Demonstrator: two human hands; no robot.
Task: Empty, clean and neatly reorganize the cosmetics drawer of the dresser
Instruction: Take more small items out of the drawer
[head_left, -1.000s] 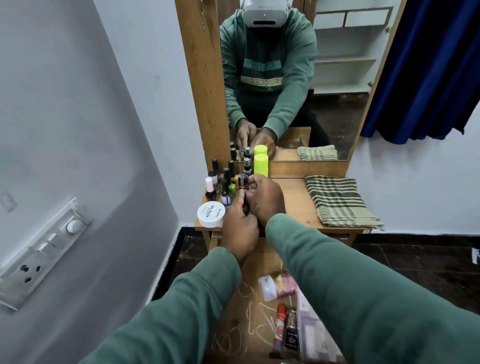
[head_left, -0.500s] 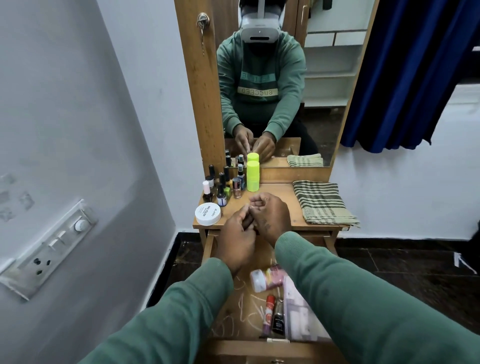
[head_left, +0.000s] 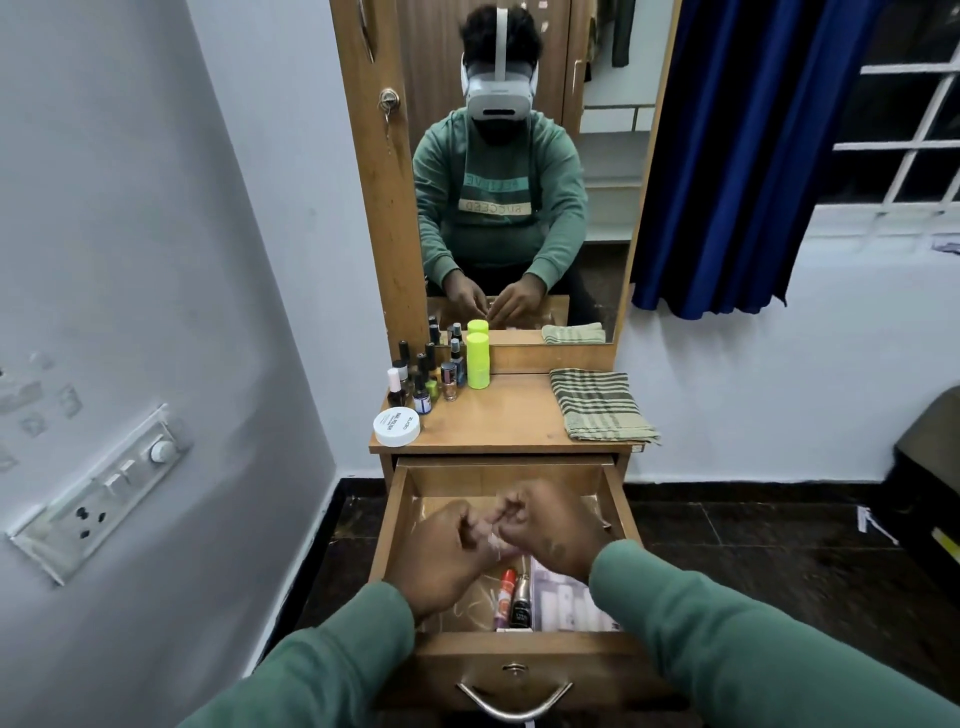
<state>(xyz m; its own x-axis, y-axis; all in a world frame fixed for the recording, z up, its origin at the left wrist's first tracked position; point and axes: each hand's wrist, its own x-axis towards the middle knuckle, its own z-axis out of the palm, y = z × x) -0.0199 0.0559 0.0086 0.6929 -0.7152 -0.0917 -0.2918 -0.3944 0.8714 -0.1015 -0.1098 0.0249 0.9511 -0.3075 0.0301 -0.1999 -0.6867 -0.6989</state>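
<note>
The dresser's drawer (head_left: 390, 525) is pulled out in front of me. Both my hands hover low inside it, close together with curled fingers. My left hand (head_left: 451, 553) closes on a small pink and white jar (head_left: 495, 543), which shows only between the fingers. My right hand (head_left: 548, 525) meets it from the right; its hold is blurred. Near the drawer's front lie a red-capped tube (head_left: 506, 581), a dark bottle (head_left: 521, 605) and a white packet (head_left: 569, 597).
On the dresser top (head_left: 509, 415) stand several nail polish bottles (head_left: 422, 382), a neon green bottle (head_left: 478, 361) and a white round tub (head_left: 396, 427); a folded striped cloth (head_left: 597, 405) lies right. Mirror behind, wall with a switch panel (head_left: 98, 499) left, blue curtain (head_left: 737, 156) right.
Both hands have drawn back from the bottles on the dresser top and dropped into the open drawer, down to the pink jar. The camera has tilted up and back.
</note>
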